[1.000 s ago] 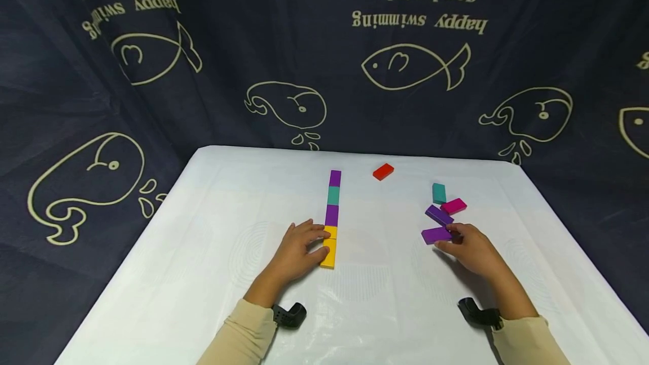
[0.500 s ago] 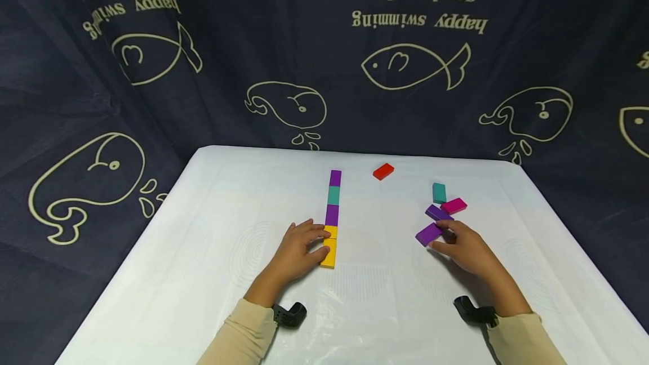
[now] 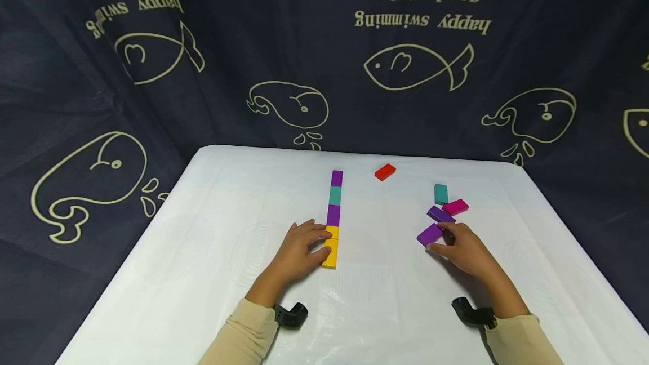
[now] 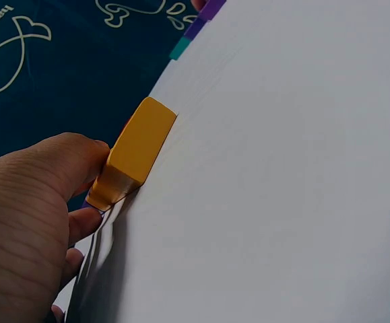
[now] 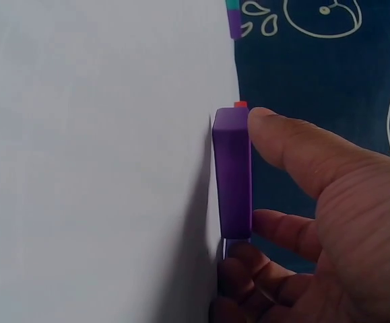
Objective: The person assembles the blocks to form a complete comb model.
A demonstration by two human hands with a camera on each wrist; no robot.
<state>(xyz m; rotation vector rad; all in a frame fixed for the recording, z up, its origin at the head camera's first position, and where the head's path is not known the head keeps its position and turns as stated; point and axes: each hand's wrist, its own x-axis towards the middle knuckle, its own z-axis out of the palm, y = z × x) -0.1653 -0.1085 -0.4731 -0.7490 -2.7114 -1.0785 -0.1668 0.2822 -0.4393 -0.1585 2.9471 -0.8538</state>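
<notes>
A straight row of blocks runs away from me: a near yellow block point(image 3: 329, 258), a second yellow block point(image 3: 332, 231), then a purple, a teal and another purple. My left hand point(image 3: 299, 249) rests at the row's left side, its thumb on the near yellow block and a finger on the second one. In the left wrist view the thumb lies against the yellow block point(image 4: 141, 138). On the right, my right hand point(image 3: 466, 248) pinches a purple block point(image 3: 429, 235) between thumb and finger, close to the table. Its long side shows in the right wrist view.
Just beyond the right hand lie a dark purple block point(image 3: 440, 214), a pink block point(image 3: 455, 207) and a teal block point(image 3: 441, 194). A red block point(image 3: 385, 172) sits near the far edge of the white table point(image 3: 253, 173). Behind it hangs a dark printed cloth point(image 3: 284, 27).
The right hand has turned the purple block and shifted it slightly left, its left end swinging nearer me. The left hand stays in place on the yellow blocks.
</notes>
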